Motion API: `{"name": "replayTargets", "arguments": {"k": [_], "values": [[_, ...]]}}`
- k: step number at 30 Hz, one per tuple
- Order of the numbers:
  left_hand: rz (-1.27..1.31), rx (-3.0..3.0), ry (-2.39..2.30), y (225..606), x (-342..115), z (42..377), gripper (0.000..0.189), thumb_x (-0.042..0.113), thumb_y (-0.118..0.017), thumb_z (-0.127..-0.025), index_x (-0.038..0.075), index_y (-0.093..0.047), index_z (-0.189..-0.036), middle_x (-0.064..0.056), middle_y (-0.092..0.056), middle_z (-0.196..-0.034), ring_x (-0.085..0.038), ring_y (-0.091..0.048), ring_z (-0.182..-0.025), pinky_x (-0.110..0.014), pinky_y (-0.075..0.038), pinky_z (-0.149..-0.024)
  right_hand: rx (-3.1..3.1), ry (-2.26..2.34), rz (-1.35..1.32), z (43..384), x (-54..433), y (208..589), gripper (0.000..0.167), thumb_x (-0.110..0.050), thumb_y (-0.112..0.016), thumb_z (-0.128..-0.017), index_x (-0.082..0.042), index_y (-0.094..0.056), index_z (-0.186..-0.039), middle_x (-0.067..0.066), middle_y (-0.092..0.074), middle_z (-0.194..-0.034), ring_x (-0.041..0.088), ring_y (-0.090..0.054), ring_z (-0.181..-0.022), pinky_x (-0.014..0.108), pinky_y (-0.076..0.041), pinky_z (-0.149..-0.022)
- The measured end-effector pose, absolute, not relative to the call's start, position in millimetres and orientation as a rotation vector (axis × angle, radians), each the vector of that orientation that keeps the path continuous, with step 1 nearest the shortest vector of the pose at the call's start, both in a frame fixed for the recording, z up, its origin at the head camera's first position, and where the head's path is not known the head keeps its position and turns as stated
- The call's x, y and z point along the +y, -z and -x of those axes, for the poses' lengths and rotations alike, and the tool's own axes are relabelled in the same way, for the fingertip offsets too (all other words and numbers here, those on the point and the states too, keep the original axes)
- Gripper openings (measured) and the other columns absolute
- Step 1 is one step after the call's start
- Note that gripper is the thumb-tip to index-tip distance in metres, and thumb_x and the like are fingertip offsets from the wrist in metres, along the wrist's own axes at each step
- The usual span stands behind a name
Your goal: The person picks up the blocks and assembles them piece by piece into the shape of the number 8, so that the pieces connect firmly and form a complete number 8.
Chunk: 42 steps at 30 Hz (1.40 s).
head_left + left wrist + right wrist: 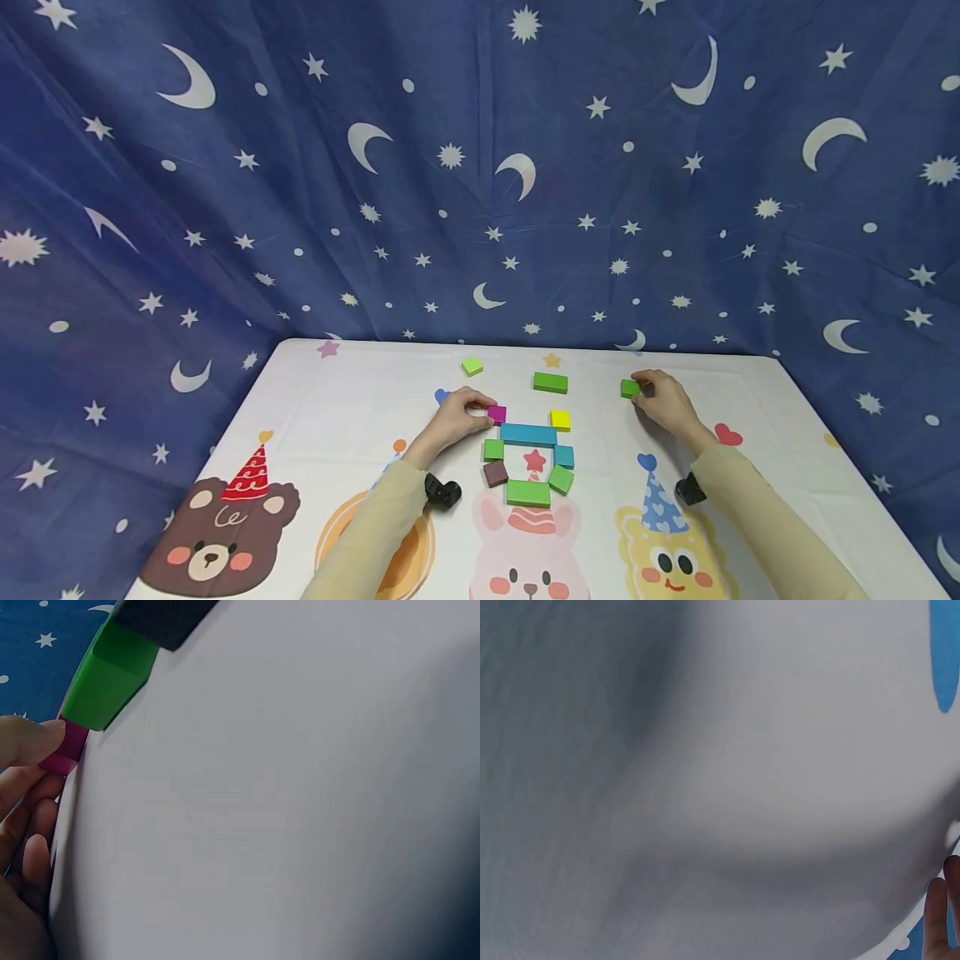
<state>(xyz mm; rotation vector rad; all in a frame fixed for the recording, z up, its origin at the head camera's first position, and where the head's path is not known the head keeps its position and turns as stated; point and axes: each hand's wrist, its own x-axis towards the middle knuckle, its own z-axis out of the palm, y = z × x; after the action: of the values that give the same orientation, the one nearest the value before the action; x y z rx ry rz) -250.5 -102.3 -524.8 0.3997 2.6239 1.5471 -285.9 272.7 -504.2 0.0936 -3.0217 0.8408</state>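
Note:
My left hand [453, 423] pinches a magenta block [497, 414] between thumb and fingers, at the upper left corner of a ring of blocks. Along the ring's top lies a long blue block [528, 434], with a yellow block [560, 420] at its right end. A green block [493, 450] and a brown block [496, 474] form the left side; a long green block [528, 492] closes the bottom. On the right are a tilted green block [561, 479] and a teal block [563, 457]. Farther right, my right hand [666, 404] holds a small green block [629, 388] by thumb and forefinger.
Behind the ring lie a long green block [551, 382] and a light green block [472, 367]. The white tablecloth [360, 392] carries printed animals and hearts. A dark blue curtain [480, 208] with moons and stars hangs at the table's far edge.

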Motion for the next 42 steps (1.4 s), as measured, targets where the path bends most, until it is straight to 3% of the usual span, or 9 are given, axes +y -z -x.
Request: {"name": "replayTargets", "arguments": {"k": [42], "values": [[-0.390,2.601,-1.529,525.1,-103.6,250.4,0.028,0.009,-0.074,-0.078,0.008,-0.072,-0.106,-0.008,-0.065,-0.103,-0.017,-0.058,-0.095,-0.031,-0.045,-0.086,-3.004,-0.854,-0.118,284.8,273.9,504.7,0.039,-0.005,-0.063,-0.086,0.003,-0.058,-0.124,0.026,-0.059,-0.118,0.040,-0.058,-0.107,0.053,-0.047,-0.094]]}}
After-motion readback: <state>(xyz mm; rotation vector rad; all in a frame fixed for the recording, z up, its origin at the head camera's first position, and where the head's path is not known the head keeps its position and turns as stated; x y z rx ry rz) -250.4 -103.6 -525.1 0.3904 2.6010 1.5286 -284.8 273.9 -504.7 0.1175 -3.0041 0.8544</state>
